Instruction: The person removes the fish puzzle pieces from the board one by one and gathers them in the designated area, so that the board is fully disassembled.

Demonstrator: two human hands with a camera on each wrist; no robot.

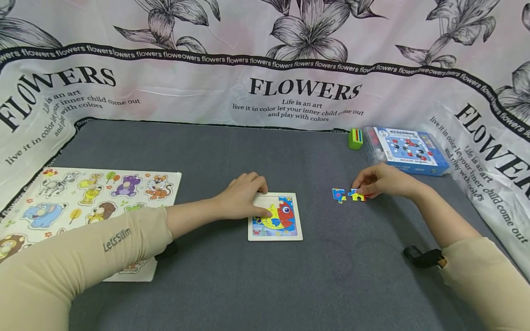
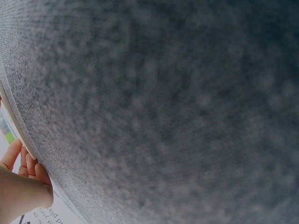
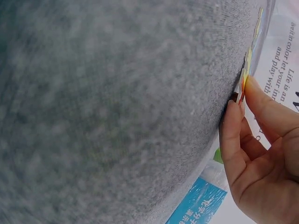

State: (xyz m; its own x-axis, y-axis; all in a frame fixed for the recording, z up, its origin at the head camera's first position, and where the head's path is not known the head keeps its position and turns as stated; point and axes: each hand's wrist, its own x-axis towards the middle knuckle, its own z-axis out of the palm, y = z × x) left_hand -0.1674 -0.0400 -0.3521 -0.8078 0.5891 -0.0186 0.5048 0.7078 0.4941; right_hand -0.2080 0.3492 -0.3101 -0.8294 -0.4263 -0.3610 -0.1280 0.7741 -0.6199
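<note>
Your left hand (image 1: 244,197) lay over the upper-left corner of the small fish puzzle (image 1: 275,238): thumb on its face, fingers bent against the far edge, the grip drawn in around that corner. The puzzle lay flat on the grey table (image 1: 314,280), in front of you, with unfilled space visible in its upper-left part.

Your right hand (image 1: 383,180) was nearly closed, thumb and fingertips pinching a yellow-and-red puzzle piece (image 1: 361,196) to the right of the puzzle, well apart from it. You had it at table level; whether it was lifted, cannot tell. A mostly blue piece (image 1: 338,196) lay just left of the pinched one.

Surroundings: to your left, a large animal board (image 1: 142,200), partly under your sleeve. Beyond your right hand, a clear plastic box (image 1: 410,149) with a blue label, and a green block (image 1: 355,139) just beside it. Behind, a flower-printed cloth (image 1: 298,87).
</note>
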